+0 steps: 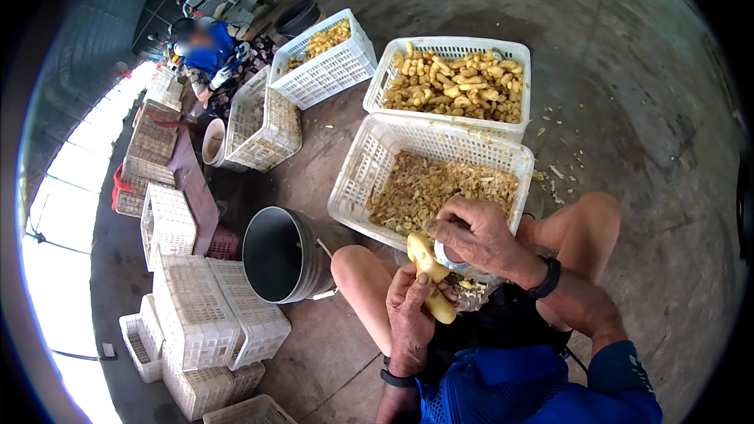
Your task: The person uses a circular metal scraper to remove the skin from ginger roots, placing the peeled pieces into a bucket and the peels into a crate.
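Observation:
My left hand [412, 308] is closed around a long, knobbly yellow root [426, 261] that looks like ginger, holding it tilted above my lap. My right hand [477, 237] is closed on a small silvery thing with a curved edge [446, 257], mostly hidden by the fingers, against or very close to the root's side. Just beyond the hands stands a white crate [352, 177] with a layer of yellowish peelings [440, 188]. Behind it, a second white crate [525, 59] is heaped with similar yellow roots [463, 86]. Pale scraps [471, 289] lie below my right hand.
To my left stands a dark bucket [314, 267], with stacked white crates [196, 306] farther left. Another person [210, 59] sits at the far left beside more crates [334, 67] and a pale bucket [216, 145]. Loose scraps [558, 173] dot the floor on the right.

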`<state>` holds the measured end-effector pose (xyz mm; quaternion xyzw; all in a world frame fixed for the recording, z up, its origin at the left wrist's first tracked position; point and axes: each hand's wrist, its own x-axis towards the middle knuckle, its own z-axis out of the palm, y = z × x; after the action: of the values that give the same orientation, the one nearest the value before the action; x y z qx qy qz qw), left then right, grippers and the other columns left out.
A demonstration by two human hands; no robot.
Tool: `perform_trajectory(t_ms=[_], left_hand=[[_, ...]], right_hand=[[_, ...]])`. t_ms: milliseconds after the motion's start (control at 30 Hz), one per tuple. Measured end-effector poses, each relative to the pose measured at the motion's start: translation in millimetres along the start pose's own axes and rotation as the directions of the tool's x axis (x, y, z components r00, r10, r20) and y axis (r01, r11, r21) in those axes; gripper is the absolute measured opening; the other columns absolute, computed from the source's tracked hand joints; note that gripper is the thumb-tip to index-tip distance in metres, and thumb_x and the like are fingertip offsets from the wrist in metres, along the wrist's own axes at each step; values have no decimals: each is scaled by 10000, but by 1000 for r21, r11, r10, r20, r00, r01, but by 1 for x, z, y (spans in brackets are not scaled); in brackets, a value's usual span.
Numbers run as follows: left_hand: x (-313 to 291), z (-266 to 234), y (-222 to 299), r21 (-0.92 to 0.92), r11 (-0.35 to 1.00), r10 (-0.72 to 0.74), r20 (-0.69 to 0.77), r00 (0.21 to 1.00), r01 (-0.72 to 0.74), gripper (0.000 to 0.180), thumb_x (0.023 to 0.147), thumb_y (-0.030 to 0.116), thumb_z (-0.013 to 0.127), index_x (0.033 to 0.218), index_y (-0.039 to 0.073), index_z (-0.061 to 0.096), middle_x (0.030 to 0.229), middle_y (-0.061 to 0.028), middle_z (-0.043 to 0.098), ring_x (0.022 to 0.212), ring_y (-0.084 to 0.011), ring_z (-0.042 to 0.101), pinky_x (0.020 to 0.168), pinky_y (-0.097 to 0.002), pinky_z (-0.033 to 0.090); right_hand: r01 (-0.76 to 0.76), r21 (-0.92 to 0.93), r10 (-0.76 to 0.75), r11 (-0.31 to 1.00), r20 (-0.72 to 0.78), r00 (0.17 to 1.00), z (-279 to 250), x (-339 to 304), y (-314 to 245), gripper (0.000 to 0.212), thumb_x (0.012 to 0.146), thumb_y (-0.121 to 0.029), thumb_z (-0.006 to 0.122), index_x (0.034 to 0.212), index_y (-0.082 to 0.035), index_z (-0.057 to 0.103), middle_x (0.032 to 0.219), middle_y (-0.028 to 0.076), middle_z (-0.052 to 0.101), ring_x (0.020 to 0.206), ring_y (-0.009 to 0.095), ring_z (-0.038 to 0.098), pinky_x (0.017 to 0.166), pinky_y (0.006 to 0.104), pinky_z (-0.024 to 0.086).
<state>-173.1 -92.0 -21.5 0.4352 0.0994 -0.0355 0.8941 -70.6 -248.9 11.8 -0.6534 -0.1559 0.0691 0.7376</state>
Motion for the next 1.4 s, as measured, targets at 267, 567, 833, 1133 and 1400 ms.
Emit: perform_trajectory(t_ms=[267,567,833,1133,1400], left_hand=[[-3,11,0,99,994,-36,-56,998,41,318,1017,262,587,1136,-30,548,817,-125,595,607,-197,589,502,-311,523],[-6,21,-15,163,984,99,-178,979,-70,297,1027,234,553,1123,-47,540,827,-134,604,590,-192,586,490,-332,535],[-24,22,5,99,982,172,-139,975,-159,358,1036,268,504,1229,-29,452,803,-126,558,638,-219,580,577,-431,573],[-15,7,-13,307,935,219,-110,970,-176,309,1019,217,473,1185,-41,504,810,-122,613,601,-165,562,548,-298,501],[-20,-1,-15,558,787,431,-189,882,-265,344,1004,272,519,1212,-2,505,792,-125,599,545,-178,528,502,-279,452]], right_hand=[[469,-504,-540,725,4,841,-4,11,20,292,850,-87,749,676,-48,518,579,55,414,448,167,472,408,323,366],[478,-630,-600,612,23,799,-2,4,22,236,825,-93,758,707,-61,556,655,77,510,506,243,558,446,368,446],[113,-365,-249,924,-350,903,-18,8,32,238,924,-135,695,764,7,591,612,82,503,532,123,482,493,309,404],[254,-298,-292,920,-88,952,22,2,15,246,947,-105,660,749,11,571,591,38,492,522,75,448,462,312,375],[-38,-366,-35,930,-190,981,-7,-18,34,268,952,-145,668,746,7,587,621,10,503,576,51,434,486,292,372]])
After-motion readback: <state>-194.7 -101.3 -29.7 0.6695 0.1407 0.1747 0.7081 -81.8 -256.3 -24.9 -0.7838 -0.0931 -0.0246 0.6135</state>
